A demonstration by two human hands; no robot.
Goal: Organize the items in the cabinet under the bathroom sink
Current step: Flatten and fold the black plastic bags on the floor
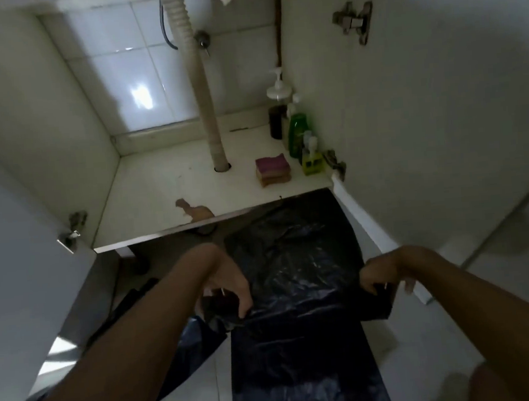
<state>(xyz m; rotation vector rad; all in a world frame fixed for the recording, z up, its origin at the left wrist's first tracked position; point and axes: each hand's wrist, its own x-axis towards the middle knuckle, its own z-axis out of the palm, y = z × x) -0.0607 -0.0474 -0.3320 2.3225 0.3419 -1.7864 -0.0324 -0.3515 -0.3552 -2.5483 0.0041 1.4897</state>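
A crinkled black plastic bag [298, 280] is stretched out in front of the open cabinet, lower than the front edge of the cabinet floor and over the white tiled floor [195, 379]. It runs from the shadow under that edge down to the bottom of the view. The left hand [228, 285] has its grip curled and pinching the bag's left side. The right hand [386, 273] pinches the bag's right corner, with the plastic pulled fairly taut between the two.

Inside the cabinet, on its white cabinet floor [167, 189], the other things are gathered at the right. A stack of purple, pink and yellow sponges [272, 169] stands near the front. Just beside it, along the right wall, is a row of bottles:
- a small yellow bottle [312, 161] nearest the front
- a green plastic bottle [297, 134] behind it
- a dark brown bottle with a white pump [277, 121] in the back corner

A white ribbed drain hose [202, 88] comes down from above and goes through a hole in the cabinet floor, left of the sponges. A brown stain [194, 210] marks the front edge. The back wall is white tile. A metal hinge [353, 21] sits on the open right door [425, 124].
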